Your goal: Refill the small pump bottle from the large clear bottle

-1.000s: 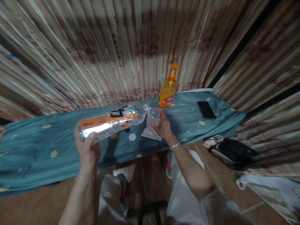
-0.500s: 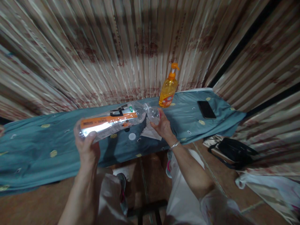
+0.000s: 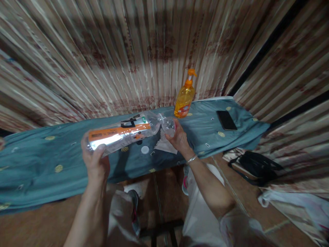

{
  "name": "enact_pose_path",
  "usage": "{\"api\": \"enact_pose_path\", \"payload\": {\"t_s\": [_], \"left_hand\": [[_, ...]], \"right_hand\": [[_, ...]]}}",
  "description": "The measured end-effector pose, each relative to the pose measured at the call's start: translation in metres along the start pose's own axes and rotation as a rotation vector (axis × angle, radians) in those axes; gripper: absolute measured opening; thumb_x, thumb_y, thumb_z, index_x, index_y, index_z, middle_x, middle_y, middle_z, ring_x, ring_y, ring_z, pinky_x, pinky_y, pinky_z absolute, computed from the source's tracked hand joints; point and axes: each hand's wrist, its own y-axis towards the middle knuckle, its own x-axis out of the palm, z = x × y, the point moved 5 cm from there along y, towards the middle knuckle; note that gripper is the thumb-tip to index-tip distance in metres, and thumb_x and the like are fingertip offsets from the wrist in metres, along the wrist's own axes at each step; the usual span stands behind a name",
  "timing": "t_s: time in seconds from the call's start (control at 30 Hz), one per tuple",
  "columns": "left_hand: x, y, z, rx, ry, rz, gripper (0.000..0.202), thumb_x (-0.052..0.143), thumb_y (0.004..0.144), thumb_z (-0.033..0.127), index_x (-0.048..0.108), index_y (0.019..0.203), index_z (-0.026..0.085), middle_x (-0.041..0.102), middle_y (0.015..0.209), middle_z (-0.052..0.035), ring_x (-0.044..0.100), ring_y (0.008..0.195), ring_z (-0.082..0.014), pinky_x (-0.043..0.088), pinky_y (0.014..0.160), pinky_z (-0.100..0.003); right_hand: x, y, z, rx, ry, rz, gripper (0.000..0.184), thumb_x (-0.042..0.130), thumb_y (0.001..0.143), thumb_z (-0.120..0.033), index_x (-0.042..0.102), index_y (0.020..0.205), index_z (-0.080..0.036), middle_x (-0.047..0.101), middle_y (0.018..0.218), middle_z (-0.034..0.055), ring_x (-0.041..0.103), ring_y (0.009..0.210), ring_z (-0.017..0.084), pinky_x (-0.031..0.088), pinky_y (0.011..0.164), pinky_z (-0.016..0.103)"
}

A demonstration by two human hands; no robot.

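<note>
I have the large clear bottle [image 3: 128,129] lying nearly level above the cloth-covered desk [image 3: 69,154], its base to the left and its neck to the right. The neck meets a small clear vessel [image 3: 169,125]; whether it sits inside or only against it, I cannot tell. I think I hold the pair end to end so the two openings stay lined up, with a hand at each outer end to steady them. The white cap [image 3: 145,150] lies on the near side, probably put there to keep it within reach, beside a pale paper [image 3: 166,144] below the vessel. The pump bottle [image 3: 184,101] stands farther back and the phone [image 3: 226,120] lies well to the right, both seemingly out of my way.

My left hand [image 3: 96,161] has a wide grip, curled around the bottle's base with the thumb on the near side. My right hand [image 3: 180,140] has a narrower grip, grasping the vessel's right end; some fingers are hidden.
</note>
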Motion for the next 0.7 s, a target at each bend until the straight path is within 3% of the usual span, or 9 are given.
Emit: {"api": "enact_pose_path", "payload": {"t_s": [0.47, 0.7], "left_hand": [[0.0027, 0.0001, 0.0019, -0.017, -0.036, 0.031, 0.071, 0.096, 0.044, 0.040, 0.071, 0.110, 0.029, 0.066, 0.107, 0.0001, 0.059, 0.085, -0.0189, 0.054, 0.091, -0.039], [0.0034, -0.0013, 0.0018, -0.024, -0.045, 0.020, 0.062, 0.095, 0.048, 0.037, 0.073, 0.105, 0.026, 0.067, 0.105, -0.0008, 0.060, 0.086, -0.0188, 0.055, 0.089, -0.038]], "right_hand": [[0.0006, 0.0001, 0.0022, -0.003, 0.007, 0.003, 0.087, 0.084, 0.076, -0.021, 0.042, 0.153, -0.014, 0.063, 0.149, 0.0219, 0.062, 0.140, 0.035, 0.054, 0.118, 0.054], [0.0003, 0.0000, -0.0002, -0.013, -0.026, 0.026, 0.088, 0.085, 0.074, -0.018, 0.043, 0.151, -0.009, 0.062, 0.149, 0.0256, 0.063, 0.139, 0.036, 0.054, 0.118, 0.054]]}}
